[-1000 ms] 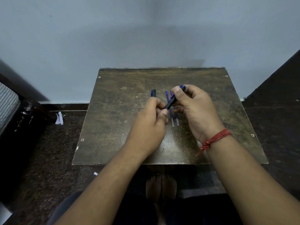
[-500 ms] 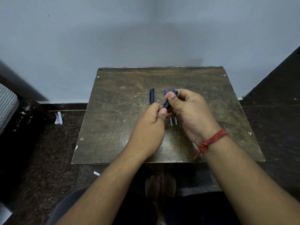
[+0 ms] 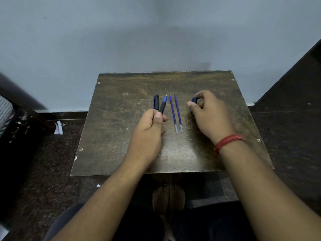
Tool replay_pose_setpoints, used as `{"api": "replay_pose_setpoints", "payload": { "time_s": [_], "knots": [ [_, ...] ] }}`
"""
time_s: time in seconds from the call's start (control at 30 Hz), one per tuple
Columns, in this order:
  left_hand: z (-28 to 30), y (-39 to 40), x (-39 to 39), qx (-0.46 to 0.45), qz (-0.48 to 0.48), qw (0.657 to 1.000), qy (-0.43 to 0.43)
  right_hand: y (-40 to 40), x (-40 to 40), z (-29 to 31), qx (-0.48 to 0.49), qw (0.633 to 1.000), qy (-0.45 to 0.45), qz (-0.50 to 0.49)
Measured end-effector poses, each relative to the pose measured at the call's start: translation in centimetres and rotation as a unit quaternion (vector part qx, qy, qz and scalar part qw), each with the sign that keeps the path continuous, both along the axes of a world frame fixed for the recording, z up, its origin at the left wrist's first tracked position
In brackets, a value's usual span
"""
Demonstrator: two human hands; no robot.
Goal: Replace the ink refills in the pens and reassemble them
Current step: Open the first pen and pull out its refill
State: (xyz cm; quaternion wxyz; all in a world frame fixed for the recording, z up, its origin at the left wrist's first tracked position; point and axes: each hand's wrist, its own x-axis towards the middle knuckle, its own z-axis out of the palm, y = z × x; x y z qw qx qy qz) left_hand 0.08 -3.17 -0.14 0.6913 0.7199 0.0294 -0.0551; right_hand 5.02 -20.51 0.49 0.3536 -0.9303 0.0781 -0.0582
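Observation:
My left hand (image 3: 150,129) grips an uncapped pen (image 3: 163,105) by its black barrel, with the blue tip pointing away from me. Just left of it a second capped pen (image 3: 156,102) lies on the small brown table (image 3: 121,122). Two blue ink refills (image 3: 175,114) lie side by side between my hands, tips away from me. My right hand (image 3: 209,115) is at the right of the refills, holding a dark blue pen cap (image 3: 194,100) close to the table; most of the cap is hidden by the fingers.
The table stands against a pale wall (image 3: 156,40). Dark speckled floor surrounds it, with a scrap of white paper (image 3: 58,128) at the left. Dark furniture stands at the far left and far right. My feet (image 3: 167,197) show under the table's near edge.
The hands, joined on one pen earlier, have pulled apart. The left keeps the pen body, now uncapped, and the right has moved right with the cap.

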Motion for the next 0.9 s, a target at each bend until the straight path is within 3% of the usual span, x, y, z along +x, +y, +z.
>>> {"api": "replay_pose_setpoints", "payload": {
  "time_s": [0.27,0.9],
  "knots": [
    [0.1,0.6,0.6,-0.028,0.013,0.999,-0.014,1.2,-0.3,0.2,-0.136,0.990,0.022,0.012],
    [0.1,0.8,0.6,-0.002,0.003,1.000,-0.025,0.4,0.0,0.1,-0.104,0.994,0.037,-0.001]
  ]
}}
